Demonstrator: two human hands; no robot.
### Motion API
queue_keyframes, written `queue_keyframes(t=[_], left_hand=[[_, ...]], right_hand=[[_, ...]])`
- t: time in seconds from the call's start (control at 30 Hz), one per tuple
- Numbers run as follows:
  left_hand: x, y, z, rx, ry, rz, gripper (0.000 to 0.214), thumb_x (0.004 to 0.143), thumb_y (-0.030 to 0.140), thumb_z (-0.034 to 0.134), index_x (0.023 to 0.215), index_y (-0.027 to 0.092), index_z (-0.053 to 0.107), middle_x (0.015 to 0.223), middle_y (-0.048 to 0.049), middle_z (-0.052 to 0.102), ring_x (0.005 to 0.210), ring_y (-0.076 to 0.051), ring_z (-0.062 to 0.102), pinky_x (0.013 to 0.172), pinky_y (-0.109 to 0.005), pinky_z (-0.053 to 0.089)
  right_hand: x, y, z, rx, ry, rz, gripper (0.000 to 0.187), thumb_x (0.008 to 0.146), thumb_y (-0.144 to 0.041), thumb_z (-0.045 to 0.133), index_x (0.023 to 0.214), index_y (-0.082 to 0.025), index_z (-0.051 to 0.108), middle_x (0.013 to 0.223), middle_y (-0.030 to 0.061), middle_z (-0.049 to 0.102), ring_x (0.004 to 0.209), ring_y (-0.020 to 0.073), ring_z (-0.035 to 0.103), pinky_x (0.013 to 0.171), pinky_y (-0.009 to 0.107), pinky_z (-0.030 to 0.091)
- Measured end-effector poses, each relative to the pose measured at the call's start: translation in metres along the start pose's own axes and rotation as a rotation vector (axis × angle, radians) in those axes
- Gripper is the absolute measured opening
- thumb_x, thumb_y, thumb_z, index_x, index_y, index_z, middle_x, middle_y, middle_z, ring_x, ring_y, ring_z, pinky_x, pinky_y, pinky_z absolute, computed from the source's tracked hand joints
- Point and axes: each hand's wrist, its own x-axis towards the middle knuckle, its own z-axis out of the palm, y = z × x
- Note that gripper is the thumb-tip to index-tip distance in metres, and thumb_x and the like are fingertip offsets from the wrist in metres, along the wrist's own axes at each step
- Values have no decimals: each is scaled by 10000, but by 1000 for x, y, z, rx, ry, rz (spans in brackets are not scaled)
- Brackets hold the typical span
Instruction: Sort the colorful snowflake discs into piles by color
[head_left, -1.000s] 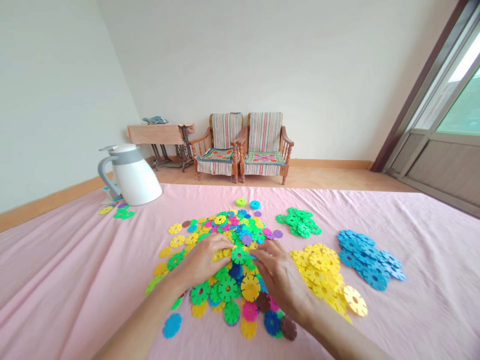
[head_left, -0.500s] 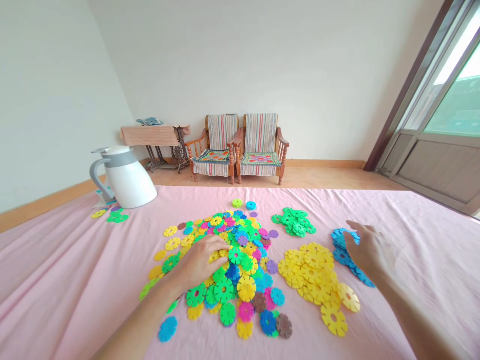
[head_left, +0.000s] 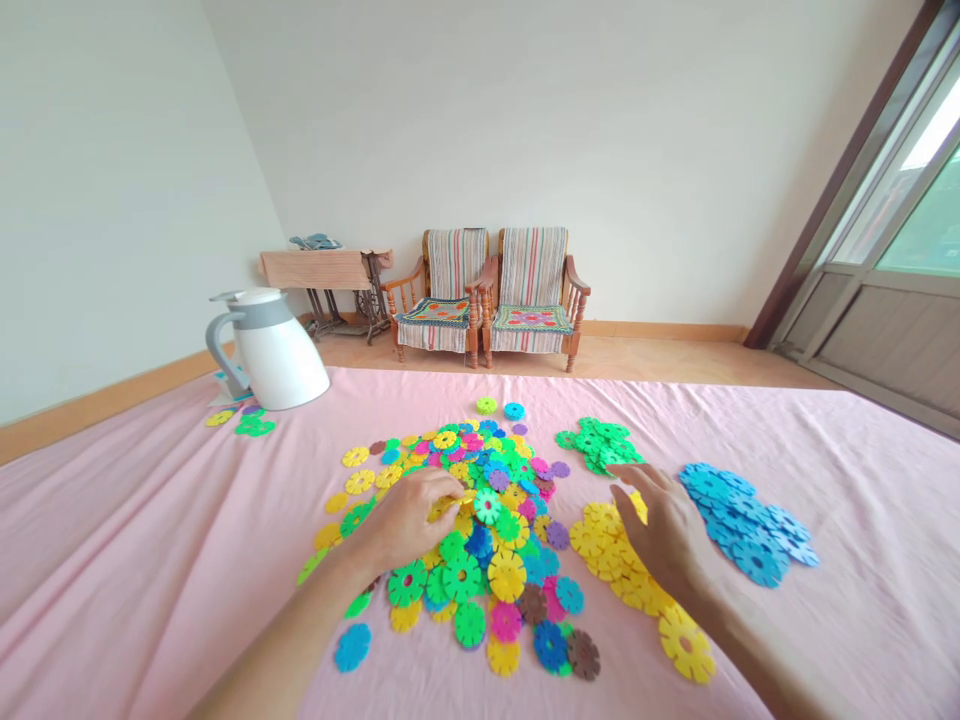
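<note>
My left hand (head_left: 421,515) is over the mixed heap of notched plastic flower discs (head_left: 461,577), its thumb and fingers pinched on a yellow disc (head_left: 450,503). Green, blue, pink, purple and brown discs lie around it. My right hand (head_left: 664,520) hovers above the pile of yellow discs (head_left: 600,540), fingers apart, holding nothing I can see; it hides part of that pile. Just beyond its fingertips is a pile of green discs (head_left: 600,444). To its right lies a pile of blue discs (head_left: 739,520).
A white and grey jug (head_left: 281,350) stands at the back left of the pink cloth (head_left: 187,520), with a few discs (head_left: 255,425) by it. Beyond the table are two wooden armchairs (head_left: 534,290), a cloth-covered sewing table (head_left: 322,270) and a door (head_left: 892,310) on the right.
My right hand has moved left from the blue pile to above the yellow pile. My left hand has lifted a yellow disc slightly. The whole view has shifted a little.
</note>
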Motion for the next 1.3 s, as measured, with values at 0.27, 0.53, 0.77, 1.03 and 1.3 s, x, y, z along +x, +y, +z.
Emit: queue_keyframes(t=[0.27,0.53,0.77,1.03,1.3], left_hand=[[3,-2,-2,-18,129,-103,209,902,227,445,847,189,643,863,-34,681,827,-172,619,739,-275,466],[4,22,-2,-216,32,-37,221,906,288,481,863,198,678,829,-18,682,780,-151,616,732,-246,476],[3,11,3,-222,136,-85,232,889,349,512,930,208,692,917,-37,711,865,-177,643,804,-285,497],[6,-19,8,-234,411,-365,292,844,411,517,855,177,690,847,-44,739,791,-203,680,740,-299,527],[6,-25,7,-191,462,-428,287,827,419,521,837,186,687,811,-32,737,761,-199,683,714,-293,529]], right_hand=[[3,-74,3,274,-186,-140,235,883,-159,443,1029,-213,618,977,71,646,927,210,601,799,366,486],[6,-122,26,596,-248,-5,78,829,-186,542,899,-205,572,821,7,638,747,144,600,667,271,474],[13,-86,3,591,-184,139,147,848,-256,474,774,-199,588,666,-8,613,607,129,546,580,253,439],[1,25,-25,306,-263,305,237,807,-358,490,736,-216,666,689,35,697,654,202,650,626,320,483],[9,-11,-22,280,-116,178,259,842,-337,455,797,-220,682,768,42,696,653,182,638,623,312,480]])
